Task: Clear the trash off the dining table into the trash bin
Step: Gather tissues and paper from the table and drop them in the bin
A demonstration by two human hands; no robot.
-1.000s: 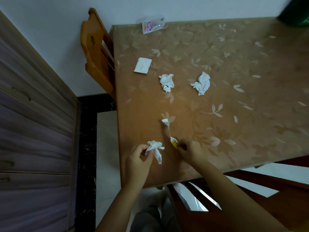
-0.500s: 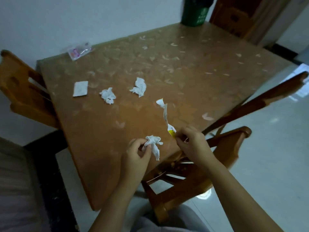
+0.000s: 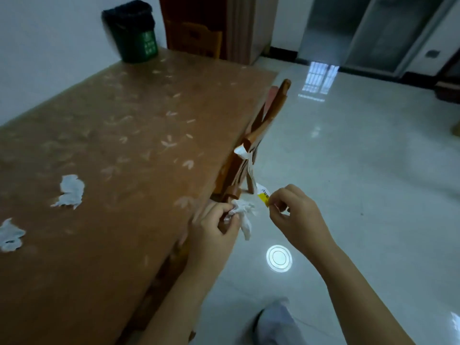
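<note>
My left hand (image 3: 211,226) is closed around a crumpled white tissue (image 3: 242,212), held just off the table's right edge. My right hand (image 3: 296,215) pinches the yellow end of a long twisted white wrapper (image 3: 250,170) that sticks upward. On the brown leaf-patterned dining table (image 3: 119,150), two more crumpled tissues lie at the left: one (image 3: 69,191) nearer the middle and one (image 3: 10,236) at the frame's edge. The green trash bin (image 3: 134,34) with a black liner stands on the table's far corner by the wall.
A wooden chair (image 3: 263,125) is tucked against the table's right side, just beyond my hands. Another wooden chair (image 3: 194,38) stands behind the bin. Glossy tiled floor (image 3: 361,170) stretches to the right. My foot (image 3: 276,322) shows at the bottom.
The view has swung right toward the bin and the floor. Both hands, still holding the tissue and the wrapper, have come off the tabletop to beside its right edge.
</note>
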